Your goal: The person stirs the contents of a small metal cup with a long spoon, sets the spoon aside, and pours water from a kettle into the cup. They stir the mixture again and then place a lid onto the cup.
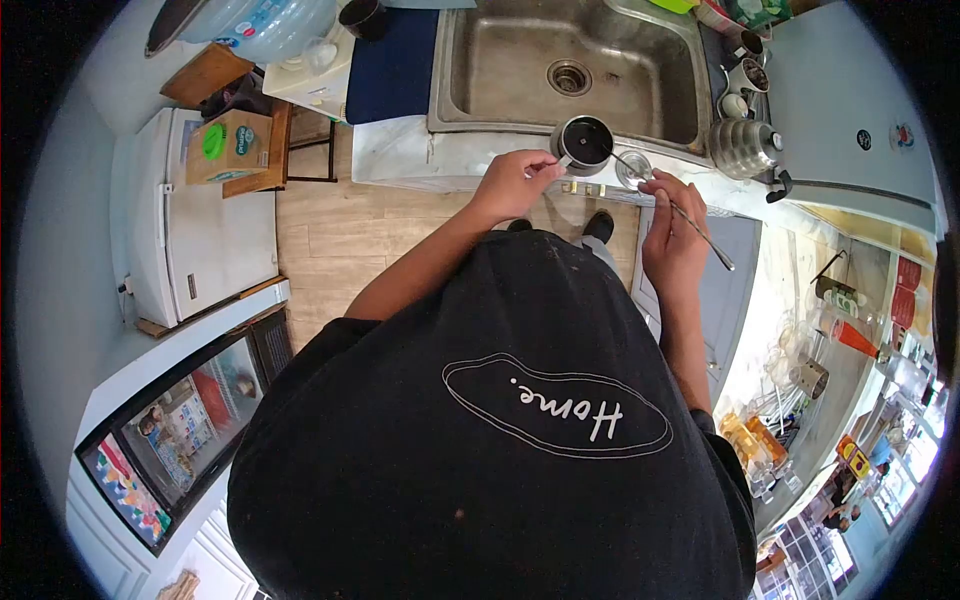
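My left hand (518, 183) is closed on the handle of a mug (561, 133) at the front edge of the sink. Dark liquid fills much of the mug. In my right hand (675, 225), a long thin metal spoon (712, 246) is pinched between the fingers. Its handle end points down and to the right, while the other end reaches across to the mug's right rim. Under the spoon, close to my right fingertips, stands a small clear glass (630, 172) on the white counter edge.
Ahead lies a steel sink (510, 95) with a drain. To its right are a ridged metal kettle (742, 150) and several cups by the fridge (850, 100). A dark blue mat (395, 75) covers the counter on the left. Farther left stand a cardboard box (245, 150) and a white freezer (225, 235).
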The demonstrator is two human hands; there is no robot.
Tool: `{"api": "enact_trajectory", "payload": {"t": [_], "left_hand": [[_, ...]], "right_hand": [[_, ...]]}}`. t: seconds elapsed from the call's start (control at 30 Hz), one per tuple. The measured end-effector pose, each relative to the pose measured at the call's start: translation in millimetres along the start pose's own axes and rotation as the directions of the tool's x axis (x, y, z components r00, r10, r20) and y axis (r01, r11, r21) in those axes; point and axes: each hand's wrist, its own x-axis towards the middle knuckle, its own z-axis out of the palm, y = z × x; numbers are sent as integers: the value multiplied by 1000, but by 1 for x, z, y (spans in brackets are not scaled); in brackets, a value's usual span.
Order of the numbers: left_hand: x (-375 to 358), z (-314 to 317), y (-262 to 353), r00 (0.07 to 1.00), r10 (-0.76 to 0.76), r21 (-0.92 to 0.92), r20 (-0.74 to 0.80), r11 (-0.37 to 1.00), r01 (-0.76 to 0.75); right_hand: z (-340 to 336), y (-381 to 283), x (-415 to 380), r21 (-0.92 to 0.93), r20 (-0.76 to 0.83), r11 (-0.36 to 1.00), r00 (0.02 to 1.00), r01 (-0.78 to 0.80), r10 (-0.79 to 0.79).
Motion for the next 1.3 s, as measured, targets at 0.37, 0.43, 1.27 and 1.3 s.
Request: {"api": "enact_trajectory", "payload": {"t": [0.37,0.43,1.27,1.3], "left_hand": [[2,-1,1,1000,-10,0,9,1000,10],[4,1,-1,1000,13,2,-3,1000,-13],[5,1,-2,1000,17,-4,7,1000,-17],[4,1,-1,1000,15,-8,7,1000,-15]], "right_hand": [[2,5,0,-43,-27,999,1000,12,-13],[5,8,-2,-44,-22,998,998,50,-51],[4,1,3,-15,2,997,997,77,-77],[7,-2,6,-21,2,997,997,72,-72]]}}
